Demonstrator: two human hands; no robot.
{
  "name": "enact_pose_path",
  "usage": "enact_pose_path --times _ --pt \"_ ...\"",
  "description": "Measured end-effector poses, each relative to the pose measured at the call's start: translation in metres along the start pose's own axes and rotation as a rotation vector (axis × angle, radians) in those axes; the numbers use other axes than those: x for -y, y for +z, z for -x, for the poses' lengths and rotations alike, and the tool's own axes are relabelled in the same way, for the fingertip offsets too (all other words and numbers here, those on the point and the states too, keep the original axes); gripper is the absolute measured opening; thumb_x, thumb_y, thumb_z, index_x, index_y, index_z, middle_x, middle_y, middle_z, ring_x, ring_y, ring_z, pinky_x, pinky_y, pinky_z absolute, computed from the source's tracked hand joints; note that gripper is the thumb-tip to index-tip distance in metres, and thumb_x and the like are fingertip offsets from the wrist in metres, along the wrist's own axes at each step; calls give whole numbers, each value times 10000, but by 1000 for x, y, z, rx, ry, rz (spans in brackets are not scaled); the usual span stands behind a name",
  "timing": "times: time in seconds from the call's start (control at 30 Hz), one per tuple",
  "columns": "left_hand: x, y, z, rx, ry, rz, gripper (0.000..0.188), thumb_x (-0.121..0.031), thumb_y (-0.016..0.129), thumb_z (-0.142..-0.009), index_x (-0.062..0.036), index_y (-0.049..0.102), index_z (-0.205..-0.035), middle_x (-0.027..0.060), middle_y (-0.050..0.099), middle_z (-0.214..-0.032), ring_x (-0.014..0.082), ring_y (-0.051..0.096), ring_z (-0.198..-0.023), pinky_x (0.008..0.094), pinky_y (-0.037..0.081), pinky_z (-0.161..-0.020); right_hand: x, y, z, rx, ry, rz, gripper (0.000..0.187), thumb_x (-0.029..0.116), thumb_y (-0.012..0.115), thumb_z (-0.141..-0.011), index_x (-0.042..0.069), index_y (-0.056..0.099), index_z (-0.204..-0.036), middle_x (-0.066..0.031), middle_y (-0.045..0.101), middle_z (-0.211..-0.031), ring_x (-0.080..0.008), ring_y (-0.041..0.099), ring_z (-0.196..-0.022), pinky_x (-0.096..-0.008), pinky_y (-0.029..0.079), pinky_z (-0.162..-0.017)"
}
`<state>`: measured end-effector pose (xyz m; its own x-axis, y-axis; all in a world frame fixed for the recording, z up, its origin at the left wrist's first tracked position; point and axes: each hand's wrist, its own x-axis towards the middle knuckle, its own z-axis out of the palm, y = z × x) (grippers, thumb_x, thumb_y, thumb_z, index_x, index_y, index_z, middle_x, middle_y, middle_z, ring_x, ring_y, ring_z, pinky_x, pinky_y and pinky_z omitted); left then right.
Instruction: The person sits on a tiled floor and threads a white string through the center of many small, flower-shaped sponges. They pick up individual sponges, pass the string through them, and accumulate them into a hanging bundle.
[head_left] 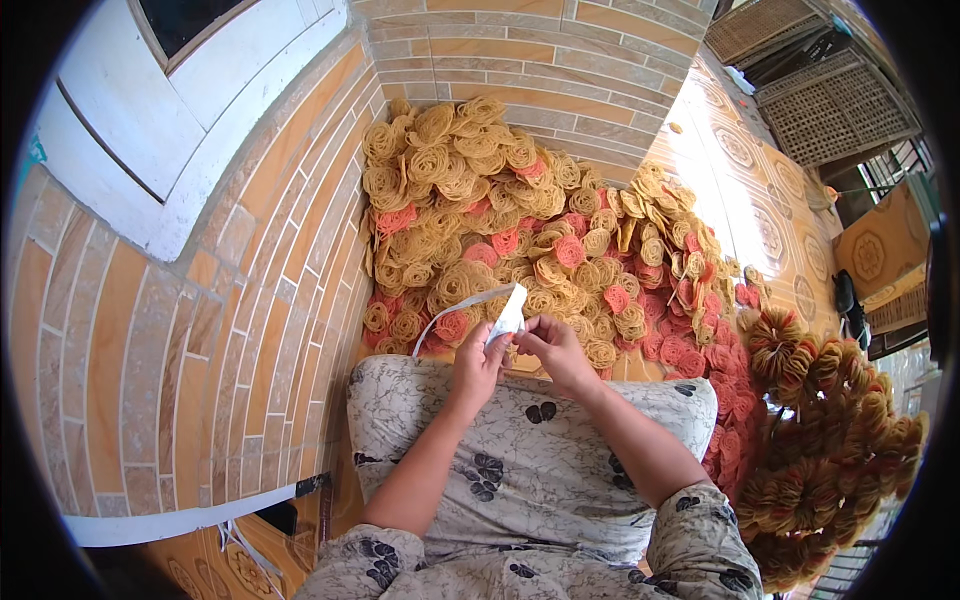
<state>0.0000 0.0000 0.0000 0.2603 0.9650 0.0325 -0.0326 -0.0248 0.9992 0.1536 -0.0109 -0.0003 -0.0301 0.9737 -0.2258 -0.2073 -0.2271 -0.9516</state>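
Observation:
Above my lap, both my hands meet at a small white strip that looks flat and folded, like paper or ribbon. My left hand pinches its lower left side. From the right, the thumb and forefinger of my right hand close on its lower edge. A thin pale band curves from the strip's top down to the left, toward my knee. Just beyond my hands lies a big heap of tan coiled discs, rosette-like and made of thin strands, with coral-red discs mixed in.
A tiled wall rises close on my left, below a white door or panel. Bundles of strung discs stand at the right. Woven rattan panels lean at the far right beside the sunlit patterned floor. Patterned cloth covers my lap.

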Motion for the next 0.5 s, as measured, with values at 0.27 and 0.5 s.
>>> enact_pose_path --times 0.27,0.5 --pt "-8 6 9 199 -164 25 183 -253 589 -953 -77 571 -999 -59 491 -632 3 378 -470 172 299 -413 4 3 4 -341 -268 170 166 -13 549 -867 16 426 -974 -79 614 -805 -108 587 -730 -260 481 -648" --pt "-24 8 9 257 -351 291 185 -247 628 -928 -79 552 -910 -46 491 -610 7 350 -428 171 285 -395 43 -42 -4 -594 -358 138 235 -81 473 -877 14 374 -1067 -134 569 -904 -162 575 -774 -238 464 -636"
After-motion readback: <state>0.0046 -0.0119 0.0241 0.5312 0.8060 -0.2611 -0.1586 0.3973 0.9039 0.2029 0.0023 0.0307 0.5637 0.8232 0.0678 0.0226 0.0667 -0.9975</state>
